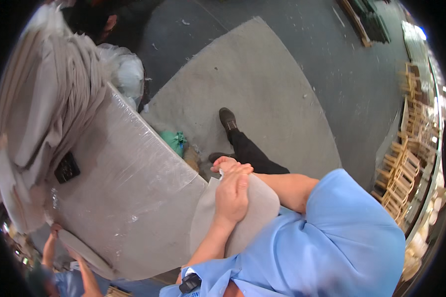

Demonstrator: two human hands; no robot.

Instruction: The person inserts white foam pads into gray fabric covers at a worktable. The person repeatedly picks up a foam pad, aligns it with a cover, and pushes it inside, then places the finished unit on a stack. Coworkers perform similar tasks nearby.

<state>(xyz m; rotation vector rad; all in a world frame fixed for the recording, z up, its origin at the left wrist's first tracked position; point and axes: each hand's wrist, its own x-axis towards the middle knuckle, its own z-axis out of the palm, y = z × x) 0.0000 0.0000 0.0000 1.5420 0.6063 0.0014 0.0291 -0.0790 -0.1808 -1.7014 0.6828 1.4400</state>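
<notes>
A rounded, light grey fabric piece (257,205), shaped like a chair seat cover, rests against my front beside the table corner. My left hand (233,192) closes over its far edge, thumb on top and fingers bent. Just beyond, my right hand (226,163) grips the same edge from the far side, its fingers curled and partly covered by my left hand. A small white bit shows between the hands. The underside of the piece is hidden. Close on the left is a table (148,218) wrapped in clear plastic film.
A tall pile of grey fabric (49,99) and a black box (67,167) occupy the table. Beyond its edge lie a green bag (172,141) and clear plastic bags (124,72). At lower left a co-worker (74,267) holds a grey pad. Wooden chair frames (401,173) stand right.
</notes>
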